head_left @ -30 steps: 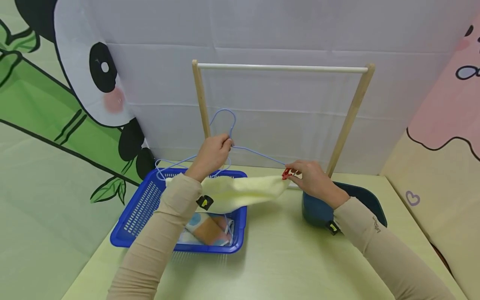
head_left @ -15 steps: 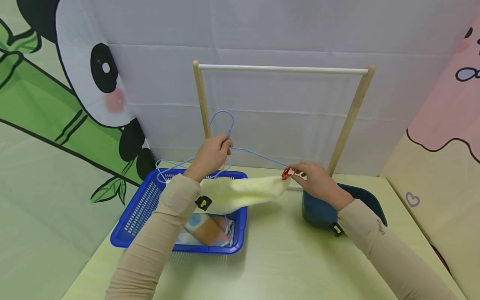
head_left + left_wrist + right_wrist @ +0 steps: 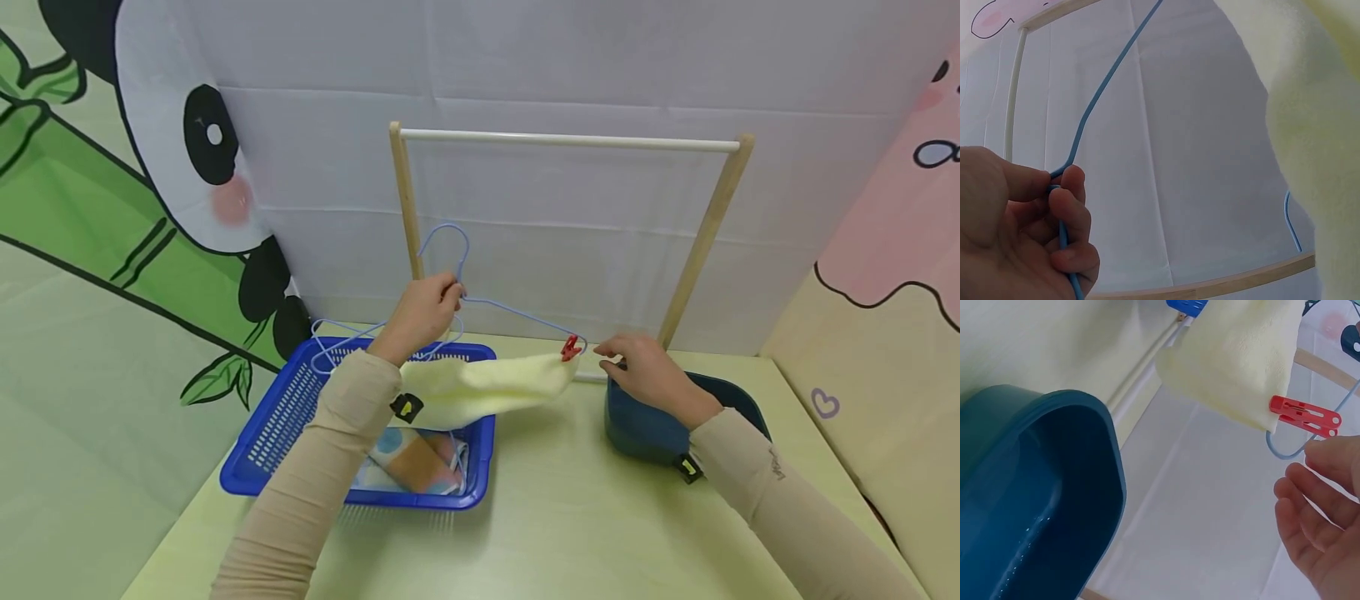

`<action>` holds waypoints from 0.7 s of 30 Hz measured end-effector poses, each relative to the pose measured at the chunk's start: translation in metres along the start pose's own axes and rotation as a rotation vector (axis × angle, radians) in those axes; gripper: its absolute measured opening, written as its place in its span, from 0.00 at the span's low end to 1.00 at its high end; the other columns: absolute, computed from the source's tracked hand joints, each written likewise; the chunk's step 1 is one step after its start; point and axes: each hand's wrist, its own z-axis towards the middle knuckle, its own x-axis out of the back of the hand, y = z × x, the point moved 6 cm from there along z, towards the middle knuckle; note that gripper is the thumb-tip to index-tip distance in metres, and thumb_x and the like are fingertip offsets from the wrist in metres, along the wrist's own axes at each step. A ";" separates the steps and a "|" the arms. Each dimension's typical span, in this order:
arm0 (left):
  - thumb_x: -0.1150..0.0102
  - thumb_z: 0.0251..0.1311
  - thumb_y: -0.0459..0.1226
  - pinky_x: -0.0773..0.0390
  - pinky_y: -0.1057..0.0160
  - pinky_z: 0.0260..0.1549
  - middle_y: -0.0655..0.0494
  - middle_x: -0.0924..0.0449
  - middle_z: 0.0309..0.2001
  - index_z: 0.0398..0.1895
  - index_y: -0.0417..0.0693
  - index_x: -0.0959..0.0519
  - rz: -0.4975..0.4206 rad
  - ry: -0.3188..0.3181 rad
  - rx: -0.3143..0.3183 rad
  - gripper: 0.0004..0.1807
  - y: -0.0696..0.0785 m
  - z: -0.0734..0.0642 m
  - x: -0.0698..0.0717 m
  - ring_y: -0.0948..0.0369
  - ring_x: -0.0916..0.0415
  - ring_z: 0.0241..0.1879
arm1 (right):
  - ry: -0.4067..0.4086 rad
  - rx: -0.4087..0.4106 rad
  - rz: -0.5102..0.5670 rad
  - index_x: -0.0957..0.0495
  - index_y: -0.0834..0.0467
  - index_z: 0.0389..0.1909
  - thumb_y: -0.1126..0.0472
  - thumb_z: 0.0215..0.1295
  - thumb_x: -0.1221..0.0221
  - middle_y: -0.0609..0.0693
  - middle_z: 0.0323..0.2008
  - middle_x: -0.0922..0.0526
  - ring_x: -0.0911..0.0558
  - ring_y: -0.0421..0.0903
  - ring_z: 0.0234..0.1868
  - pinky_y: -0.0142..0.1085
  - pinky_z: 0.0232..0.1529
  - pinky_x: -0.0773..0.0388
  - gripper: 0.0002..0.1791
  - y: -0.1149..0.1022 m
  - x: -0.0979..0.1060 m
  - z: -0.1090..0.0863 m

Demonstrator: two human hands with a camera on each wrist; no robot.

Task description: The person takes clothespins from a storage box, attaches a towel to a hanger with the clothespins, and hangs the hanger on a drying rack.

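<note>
My left hand [image 3: 423,312] grips a blue wire hanger [image 3: 517,312] just below its hook; in the left wrist view the thumb and fingers curl round the wire [image 3: 1066,234]. Along the hanger's lower side hangs a pale yellow towel [image 3: 487,387], partly hidden behind the left forearm. A red clothespin [image 3: 571,348] clamps the towel's right corner at the hanger's end. Beside that end is my right hand [image 3: 648,375], holding nothing, its fingers loosely bent. In the right wrist view its thumb and index fingertips lie right below the clothespin [image 3: 1304,415].
A blue plastic basket [image 3: 412,500] stands on the left with a folded patterned cloth [image 3: 420,458] and more hangers [image 3: 324,360]. Behind is a wooden rack with a white bar [image 3: 562,140]. A dark teal tub [image 3: 637,429] stands under the right hand.
My right hand has let go of the clothespin and drawn back to the right. The clothespin stays on the towel and hanger; the left hand holds the hanger almost still.
</note>
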 end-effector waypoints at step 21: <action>0.52 0.69 0.36 0.33 0.63 0.22 0.50 0.21 0.28 0.32 0.41 0.23 0.033 -0.019 -0.064 0.11 -0.002 0.000 -0.005 0.59 0.28 0.23 | -0.137 -0.114 0.001 0.18 0.63 0.43 0.65 0.62 0.39 0.53 0.37 0.17 0.18 0.51 0.38 0.45 0.39 0.22 0.10 0.037 0.000 -0.026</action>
